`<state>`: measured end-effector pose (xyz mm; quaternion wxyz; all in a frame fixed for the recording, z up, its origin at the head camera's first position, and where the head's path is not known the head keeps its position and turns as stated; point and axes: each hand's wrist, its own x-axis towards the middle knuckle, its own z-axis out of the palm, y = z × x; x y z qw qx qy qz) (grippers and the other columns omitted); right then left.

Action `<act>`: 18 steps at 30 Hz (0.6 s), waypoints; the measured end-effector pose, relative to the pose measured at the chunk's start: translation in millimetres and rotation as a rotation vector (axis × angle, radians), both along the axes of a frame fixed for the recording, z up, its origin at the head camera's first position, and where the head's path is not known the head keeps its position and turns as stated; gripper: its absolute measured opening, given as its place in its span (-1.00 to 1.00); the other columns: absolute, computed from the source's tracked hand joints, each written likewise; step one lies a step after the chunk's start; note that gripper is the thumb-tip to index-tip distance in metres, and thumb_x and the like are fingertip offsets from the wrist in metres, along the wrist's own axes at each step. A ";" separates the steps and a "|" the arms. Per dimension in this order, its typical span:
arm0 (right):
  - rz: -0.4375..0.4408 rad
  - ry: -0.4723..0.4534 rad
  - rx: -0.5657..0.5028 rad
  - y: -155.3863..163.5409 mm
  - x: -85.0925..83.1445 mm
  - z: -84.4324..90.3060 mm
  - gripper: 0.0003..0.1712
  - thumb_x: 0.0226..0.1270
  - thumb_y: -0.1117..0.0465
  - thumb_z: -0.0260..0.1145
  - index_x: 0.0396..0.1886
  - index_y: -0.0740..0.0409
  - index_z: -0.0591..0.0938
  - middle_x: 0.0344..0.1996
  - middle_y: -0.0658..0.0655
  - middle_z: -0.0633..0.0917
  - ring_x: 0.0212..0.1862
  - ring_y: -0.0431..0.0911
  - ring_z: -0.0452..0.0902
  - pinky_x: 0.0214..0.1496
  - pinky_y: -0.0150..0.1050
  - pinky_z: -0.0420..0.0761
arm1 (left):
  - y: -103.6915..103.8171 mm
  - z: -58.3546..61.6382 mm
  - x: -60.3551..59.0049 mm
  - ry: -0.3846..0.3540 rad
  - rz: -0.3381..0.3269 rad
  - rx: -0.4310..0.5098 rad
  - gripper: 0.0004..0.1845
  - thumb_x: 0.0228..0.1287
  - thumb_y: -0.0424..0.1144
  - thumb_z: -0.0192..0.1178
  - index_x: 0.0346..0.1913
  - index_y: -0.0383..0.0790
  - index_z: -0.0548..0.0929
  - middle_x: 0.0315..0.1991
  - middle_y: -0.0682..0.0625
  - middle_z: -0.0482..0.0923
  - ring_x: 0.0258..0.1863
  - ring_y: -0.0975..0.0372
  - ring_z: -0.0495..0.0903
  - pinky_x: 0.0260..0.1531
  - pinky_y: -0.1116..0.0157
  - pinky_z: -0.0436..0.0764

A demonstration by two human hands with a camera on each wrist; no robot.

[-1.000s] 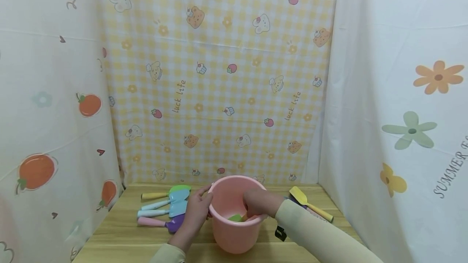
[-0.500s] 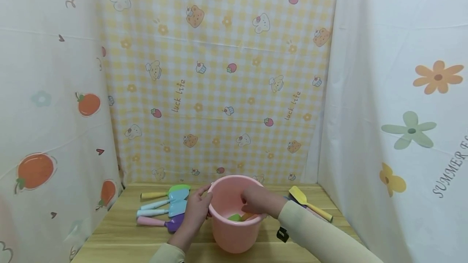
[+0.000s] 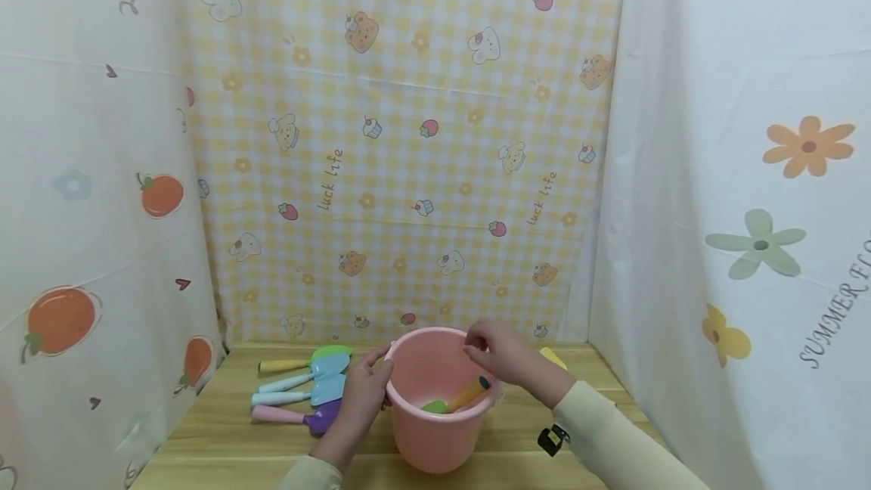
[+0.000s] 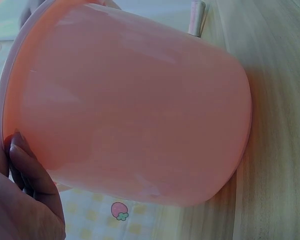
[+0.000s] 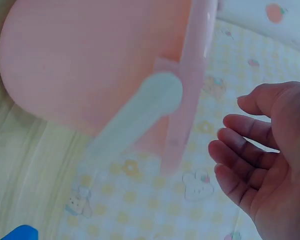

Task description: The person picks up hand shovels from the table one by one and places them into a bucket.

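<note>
A pink bucket [image 3: 435,441] stands upright on the wooden table. My left hand [image 3: 366,388] grips its left rim, thumb and fingers on either side of the edge, as the left wrist view of the bucket [image 4: 135,105] also shows. Inside leans a small toy shovel with a green blade [image 3: 435,406] and an orange handle [image 3: 468,395] with a dark end. Above the right rim, my right hand [image 3: 510,358] holds nothing. In the right wrist view its fingers [image 5: 240,155] are loosely curled, apart from the bucket's white carrying handle [image 5: 135,117].
Several toy shovels lie on the left: a green one [image 3: 330,355], light blue ones [image 3: 329,389] and a purple one [image 3: 323,418]. On the right, a yellow shovel [image 3: 553,358] is mostly hidden behind my right arm. Patterned cloths [image 3: 408,172] enclose the table.
My right hand has let go of the orange-handled shovel and risen out of the bucket to the right. The shovel stays leaning inside. My left hand keeps its hold on the rim.
</note>
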<state>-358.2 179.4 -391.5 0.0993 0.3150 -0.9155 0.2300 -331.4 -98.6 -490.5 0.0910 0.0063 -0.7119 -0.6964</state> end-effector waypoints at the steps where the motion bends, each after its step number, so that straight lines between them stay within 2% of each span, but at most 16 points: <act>1: -0.004 -0.002 -0.019 4.8 -0.5 -0.1 -0.94 0.59 0.25 0.44 -0.19 0.07 0.78 -0.34 -0.13 0.64 -0.30 -0.21 0.53 -0.27 -0.25 0.63 | -0.1 -0.3 -0.1 0.001 -0.001 0.003 -0.47 0.67 -0.19 0.19 0.56 -0.29 0.56 -0.62 -0.03 0.56 -0.65 0.20 0.56 -0.61 0.31 0.59; 5: -0.048 -0.010 -0.079 25.1 -0.8 -2.3 -0.90 0.63 0.20 0.42 -0.20 -0.03 0.75 -0.35 -0.16 0.64 -0.31 -0.23 0.54 -0.28 -0.27 0.62 | 0.0 -1.5 -0.4 0.001 -0.005 0.006 -0.46 0.66 -0.18 0.20 0.56 -0.30 0.56 -0.63 -0.03 0.56 -0.65 0.20 0.56 -0.61 0.30 0.59; 8: -0.086 0.017 -0.114 39.9 -2.3 -6.0 -0.87 0.62 0.21 0.43 -0.24 -0.04 0.75 -0.37 -0.16 0.65 -0.33 -0.25 0.53 -0.27 -0.27 0.60 | 0.2 -1.2 0.2 0.000 0.001 -0.001 -0.46 0.66 -0.17 0.21 0.55 -0.30 0.56 -0.63 -0.03 0.56 -0.65 0.19 0.57 -0.61 0.29 0.59; 12: -0.144 0.039 -0.157 59.1 -4.8 -12.6 -0.88 0.59 0.25 0.44 -0.25 0.01 0.75 -0.39 -0.15 0.65 -0.33 -0.25 0.53 -0.24 -0.25 0.61 | -0.3 0.2 0.9 0.004 0.005 -0.006 -0.46 0.66 -0.17 0.20 0.56 -0.30 0.56 -0.62 -0.03 0.57 -0.65 0.18 0.57 -0.61 0.29 0.59; 18: -0.240 0.011 -0.191 85.0 -5.5 -28.1 -0.87 0.57 0.29 0.44 -0.27 0.08 0.74 -0.37 -0.08 0.64 -0.29 -0.18 0.53 -0.20 -0.23 0.60 | -0.5 0.6 1.6 -0.001 0.002 -0.008 -0.45 0.67 -0.15 0.20 0.56 -0.29 0.55 -0.62 -0.03 0.57 -0.63 0.18 0.58 -0.59 0.29 0.59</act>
